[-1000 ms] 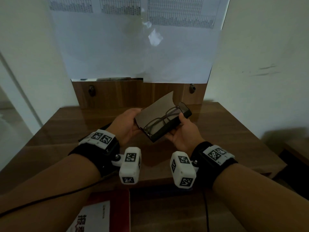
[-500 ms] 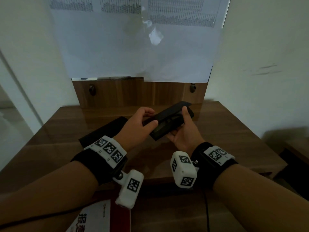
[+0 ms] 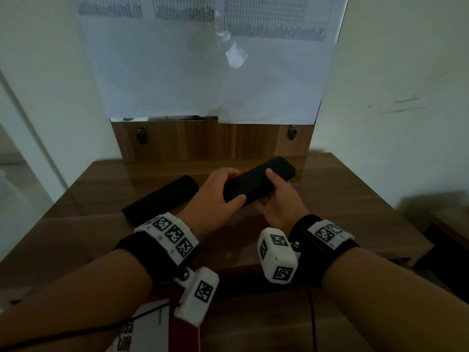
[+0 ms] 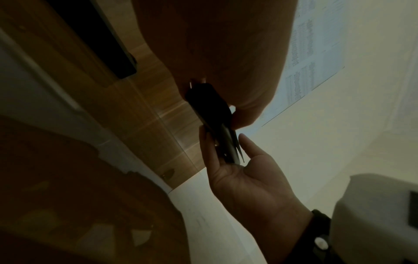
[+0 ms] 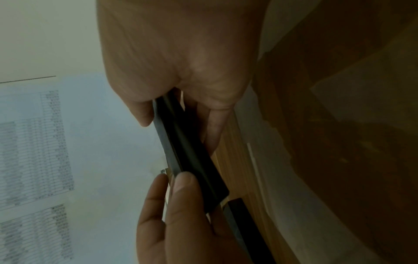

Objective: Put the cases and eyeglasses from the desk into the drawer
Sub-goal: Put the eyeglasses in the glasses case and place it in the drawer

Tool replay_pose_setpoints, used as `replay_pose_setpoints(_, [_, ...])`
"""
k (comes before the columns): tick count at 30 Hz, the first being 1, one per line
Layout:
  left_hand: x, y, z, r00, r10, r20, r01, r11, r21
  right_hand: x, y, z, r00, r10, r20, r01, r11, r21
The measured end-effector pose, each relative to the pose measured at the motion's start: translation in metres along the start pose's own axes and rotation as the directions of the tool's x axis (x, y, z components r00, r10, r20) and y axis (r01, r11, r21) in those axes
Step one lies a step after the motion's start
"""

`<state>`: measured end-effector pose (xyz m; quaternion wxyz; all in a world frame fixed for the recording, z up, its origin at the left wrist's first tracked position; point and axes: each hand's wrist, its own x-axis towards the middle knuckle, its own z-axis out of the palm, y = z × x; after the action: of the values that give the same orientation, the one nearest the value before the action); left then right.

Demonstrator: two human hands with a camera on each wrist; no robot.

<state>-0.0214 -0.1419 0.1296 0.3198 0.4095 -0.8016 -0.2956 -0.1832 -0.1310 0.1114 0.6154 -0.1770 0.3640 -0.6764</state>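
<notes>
The wooden desk (image 3: 342, 199) carries a second black case (image 3: 160, 199) lying flat, left of both hands, its long axis running from near-left to far-right; above the desk, the held black case (image 3: 258, 182) sits on much the same diagonal, lid nearly down. The left hand (image 3: 215, 193) curls over its near end; the right hand (image 3: 279, 201) cups it from below, thumb pressed on top. No drawer is clearly visible; judging by this, the resting case lies nearer the left hand.
</notes>
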Motion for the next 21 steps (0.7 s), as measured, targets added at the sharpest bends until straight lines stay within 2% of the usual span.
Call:
replay_pose_setpoints(4, [-0.003,0.001,0.000,0.998,-0.056,-0.010,0.056,0.998,-0.030,-0.005,-0.001,0.001,1.000,-0.020,-0.015,0.020,1.000,0.003])
replay_pose_setpoints(8, [-0.004,0.008,-0.003,0.964,-0.264,-0.020,0.252,0.937,-0.241,-0.012,-0.004,0.003,0.998,-0.065,-0.022,0.065,0.998,-0.005])
replay_pose_setpoints(10, [-0.006,0.011,-0.003,0.913,-0.406,0.041,0.391,0.840,-0.377,-0.015,-0.006,0.003,0.996,-0.085,-0.032,0.084,0.996,-0.006])
replay_pose_setpoints(11, [-0.007,0.013,-0.001,0.876,-0.472,0.101,0.460,0.752,-0.473,-0.017,-0.007,0.004,0.995,-0.094,-0.039,0.093,0.996,-0.009])
replay_pose_setpoints(13, [-0.011,0.017,0.002,0.817,-0.535,0.214,0.531,0.557,-0.639,-0.021,-0.010,0.005,0.993,-0.110,-0.049,0.109,0.994,-0.018])
replay_pose_setpoints(14, [-0.014,0.021,0.003,0.810,-0.535,0.242,0.537,0.509,-0.672,-0.024,-0.011,0.006,0.992,-0.116,-0.050,0.115,0.993,-0.021])
replay_pose_setpoints(16, [-0.019,0.026,0.004,0.817,-0.519,0.249,0.527,0.500,-0.687,-0.030,-0.012,0.006,0.991,-0.125,-0.043,0.123,0.992,-0.032])
replay_pose_setpoints(19, [-0.026,0.030,0.004,0.841,-0.497,0.214,0.493,0.541,-0.681,-0.041,-0.016,0.006,0.988,-0.141,-0.056,0.137,0.988,-0.071])
replay_pose_setpoints(21, [-0.031,0.031,0.002,0.839,-0.508,0.196,0.492,0.553,-0.673,-0.048,-0.021,0.006,0.985,-0.152,-0.085,0.143,0.985,-0.098])
